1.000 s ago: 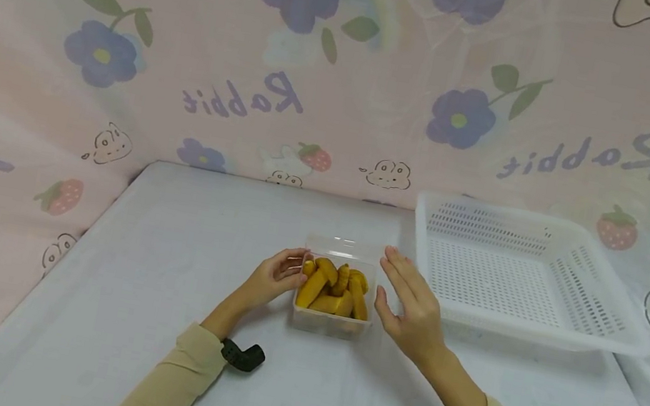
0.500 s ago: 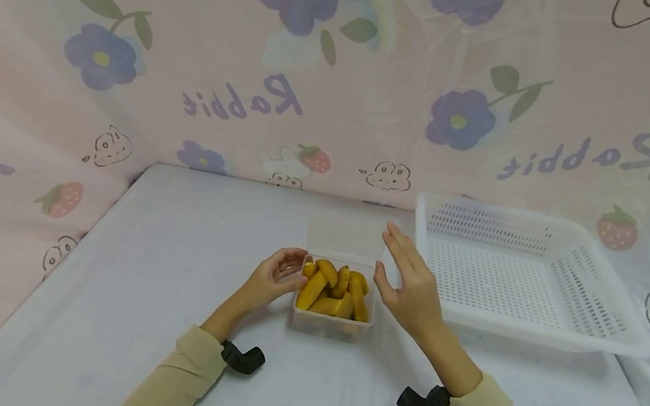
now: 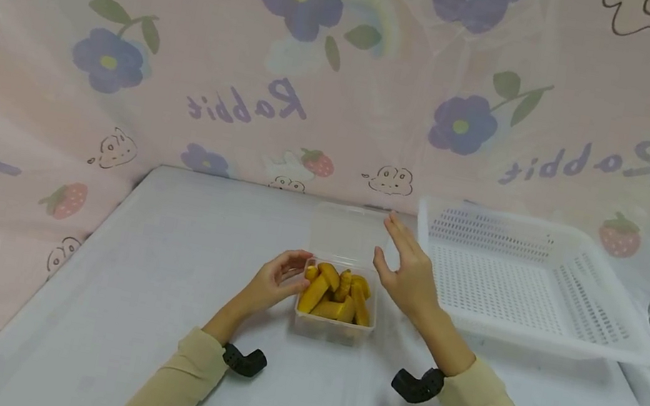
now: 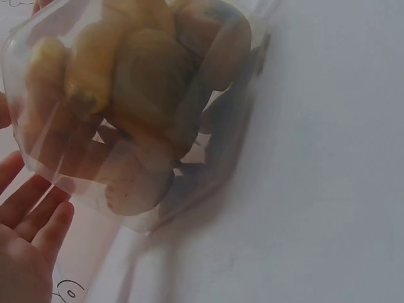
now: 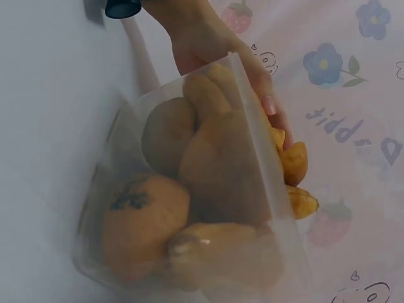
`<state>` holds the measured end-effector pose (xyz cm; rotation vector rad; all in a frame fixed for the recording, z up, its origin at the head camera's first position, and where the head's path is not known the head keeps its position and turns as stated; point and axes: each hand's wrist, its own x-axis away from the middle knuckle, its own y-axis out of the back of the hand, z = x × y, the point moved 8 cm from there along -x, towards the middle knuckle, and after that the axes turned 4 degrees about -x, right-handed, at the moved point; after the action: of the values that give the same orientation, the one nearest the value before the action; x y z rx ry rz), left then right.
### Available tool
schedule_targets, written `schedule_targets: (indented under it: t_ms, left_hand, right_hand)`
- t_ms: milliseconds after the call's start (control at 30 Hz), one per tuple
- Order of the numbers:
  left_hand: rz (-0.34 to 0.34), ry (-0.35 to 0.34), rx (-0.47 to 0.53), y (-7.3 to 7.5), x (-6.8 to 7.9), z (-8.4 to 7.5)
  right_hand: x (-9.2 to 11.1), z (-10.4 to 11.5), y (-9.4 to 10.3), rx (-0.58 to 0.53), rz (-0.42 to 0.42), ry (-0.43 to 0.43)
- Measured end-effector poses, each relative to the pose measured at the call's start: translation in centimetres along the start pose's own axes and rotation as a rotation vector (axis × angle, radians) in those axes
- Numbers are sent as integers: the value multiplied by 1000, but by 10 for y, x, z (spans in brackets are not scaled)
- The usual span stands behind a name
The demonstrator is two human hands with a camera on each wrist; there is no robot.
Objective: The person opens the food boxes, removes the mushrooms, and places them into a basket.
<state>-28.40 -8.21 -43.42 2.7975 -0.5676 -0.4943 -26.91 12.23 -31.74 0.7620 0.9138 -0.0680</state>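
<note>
A clear plastic box (image 3: 332, 331) stands in the middle of the table, filled with several yellow-brown mushrooms (image 3: 327, 307). Its see-through lid (image 3: 346, 232) is raised off the box at the back edge. My left hand (image 3: 274, 283) holds the box's left wall, fingers bent and thumb at the rim; the right wrist view shows that hand (image 5: 218, 44) at the box wall (image 5: 255, 136). My right hand (image 3: 412, 280) is by the lid's right edge, fingers straight and thumb apart. In the left wrist view, mushrooms (image 4: 151, 82) show through the wall.
A large white perforated basket (image 3: 519, 288) stands at the back right, its near left corner close to my right hand. Behind the white table (image 3: 196, 231) hangs a pink printed sheet (image 3: 372, 81).
My right hand has moved up and slightly left in the head view. The lid's far edge has shifted upward, so more of the lid shows. My left hand stays at the box.
</note>
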Motion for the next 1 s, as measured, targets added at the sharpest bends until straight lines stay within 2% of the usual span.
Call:
schedule_targets:
  t_ms: [200,333,700,1000]
  left_hand:
    - [62,18,-5,-6,0,3]
    - [83,1,-2,-8,-2,3]
    - [65,-20,10,-7,5,5]
    - [66,-5,27,-6,-1,5]
  right_hand:
    - [-4,-15,-9,-39,41,-103]
    - [-8,-25,-15,-66,75,-173]
    - [-10,-46,-43,-84,240,-299]
    - [-12,-58,-57,-60,328,-375]
